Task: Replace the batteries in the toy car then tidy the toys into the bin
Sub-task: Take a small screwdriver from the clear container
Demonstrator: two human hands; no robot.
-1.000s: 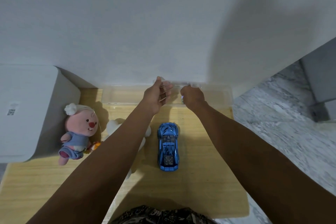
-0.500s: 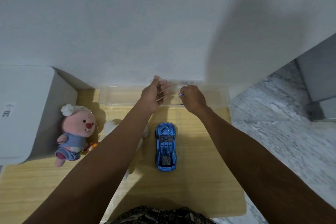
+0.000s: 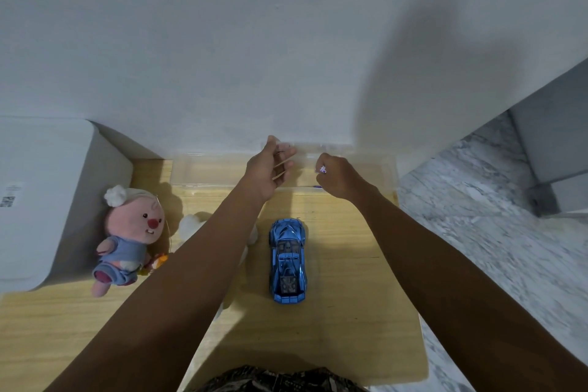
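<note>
The blue toy car (image 3: 288,259) stands on its wheels in the middle of the wooden table (image 3: 350,312), nose pointing away from me. Both my hands are beyond it, over the clear plastic bin (image 3: 206,169) against the wall. My left hand (image 3: 270,169) curves its thumb and fingers round the left end of a faint clear plastic piece (image 3: 305,148). Just to its right, my right hand (image 3: 339,180) pinches a small purple-and-white item (image 3: 322,169). I cannot tell what that item is.
A pink plush in blue clothes (image 3: 132,232) leans on a white box (image 3: 38,200) at the left. A white plush (image 3: 191,224) lies mostly hidden under my left forearm. The table's right edge drops to a marble floor (image 3: 477,232).
My right hand has drawn back a little toward me, and the purple-and-white item now shows at its fingertips. The left hand and the toys stay put.
</note>
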